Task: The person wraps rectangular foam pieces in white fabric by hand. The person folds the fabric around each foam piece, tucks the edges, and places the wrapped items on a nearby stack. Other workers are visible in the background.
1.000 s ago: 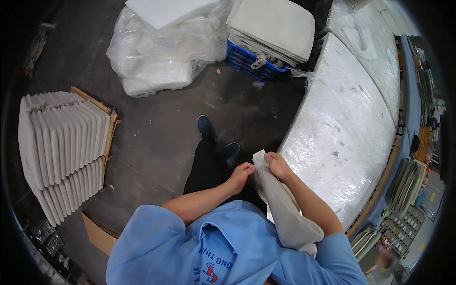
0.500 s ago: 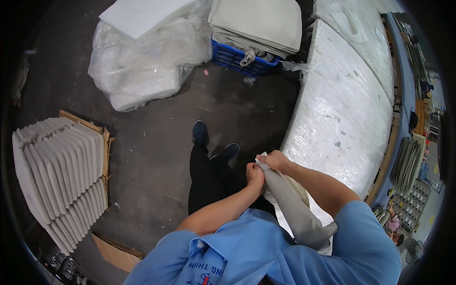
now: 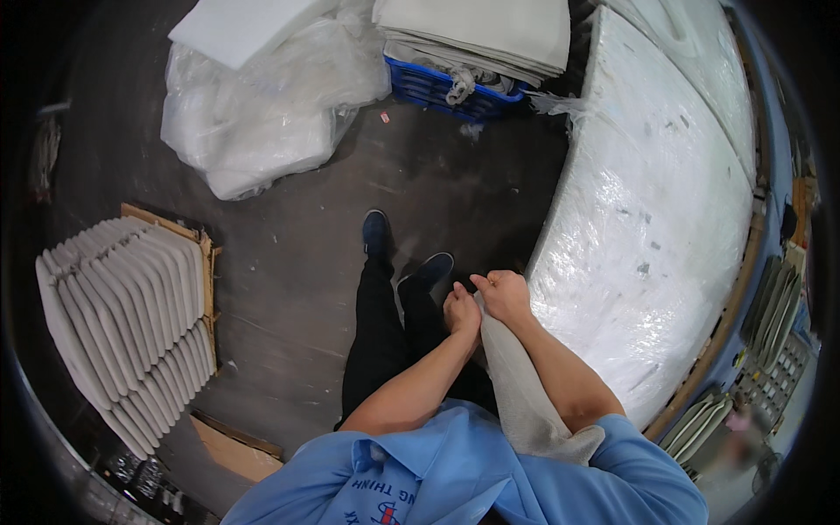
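My left hand and my right hand are close together above the floor, in front of my body. Both have their fingers curled and closed on the upper end of a long piece of light grey fabric. The fabric looks like a sleeve or cover. It hangs back from the hands along my right forearm, its wide lower end bunched against my blue shirt. The fingers hide the gripped edge, and whether anything is inside the fabric cannot be made out.
To my right lies a large plastic-wrapped white slab. Ahead are a blue crate piled with grey sheets and a plastic-wrapped white bundle. Grey padded panels stand in rows at left, beside a flat cardboard piece.
Both hands have moved slightly up, and the right hand has turned over the fabric's end. The white bit that stuck out between the fingers no longer shows. The fabric hangs straighter.
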`<state>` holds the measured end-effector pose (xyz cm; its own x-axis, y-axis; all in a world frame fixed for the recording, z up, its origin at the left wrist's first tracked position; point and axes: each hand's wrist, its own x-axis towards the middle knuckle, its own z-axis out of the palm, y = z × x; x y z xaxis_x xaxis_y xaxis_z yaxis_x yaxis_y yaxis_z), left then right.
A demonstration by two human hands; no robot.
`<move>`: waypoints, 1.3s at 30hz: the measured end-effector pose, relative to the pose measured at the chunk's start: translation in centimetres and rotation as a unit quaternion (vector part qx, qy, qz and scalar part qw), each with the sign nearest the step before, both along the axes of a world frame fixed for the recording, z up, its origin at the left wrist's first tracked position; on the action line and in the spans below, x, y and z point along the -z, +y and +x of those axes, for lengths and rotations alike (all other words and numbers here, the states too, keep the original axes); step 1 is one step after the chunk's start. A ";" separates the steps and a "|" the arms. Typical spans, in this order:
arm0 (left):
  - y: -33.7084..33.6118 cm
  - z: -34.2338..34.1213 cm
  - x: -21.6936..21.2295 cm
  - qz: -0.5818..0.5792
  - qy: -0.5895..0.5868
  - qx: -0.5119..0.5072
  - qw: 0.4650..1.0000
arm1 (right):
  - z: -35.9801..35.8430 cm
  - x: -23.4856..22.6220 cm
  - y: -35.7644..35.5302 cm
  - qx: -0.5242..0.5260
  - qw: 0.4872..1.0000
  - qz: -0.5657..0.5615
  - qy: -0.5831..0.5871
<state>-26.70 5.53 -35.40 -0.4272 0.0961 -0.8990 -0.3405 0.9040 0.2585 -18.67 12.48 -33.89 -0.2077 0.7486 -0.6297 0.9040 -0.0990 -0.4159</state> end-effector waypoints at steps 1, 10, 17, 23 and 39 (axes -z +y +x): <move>-0.1 0.3 0.9 -0.003 0.030 0.025 0.999 | -0.2 -0.1 0.2 0.002 1.000 0.003 0.002; 2.0 1.5 6.2 -0.045 0.015 0.115 0.992 | 0.7 1.8 1.8 0.026 0.992 0.120 0.019; 1.4 1.5 3.1 -0.005 -0.144 -0.041 0.989 | 1.9 -0.3 -0.2 0.029 0.987 0.156 0.005; 0.1 4.2 0.4 0.063 -0.054 0.252 0.964 | 6.3 -3.1 -2.3 0.056 0.983 0.174 -0.028; -0.1 5.7 2.0 -0.002 0.053 0.108 0.993 | 6.8 0.2 -4.0 0.106 0.973 0.189 -0.079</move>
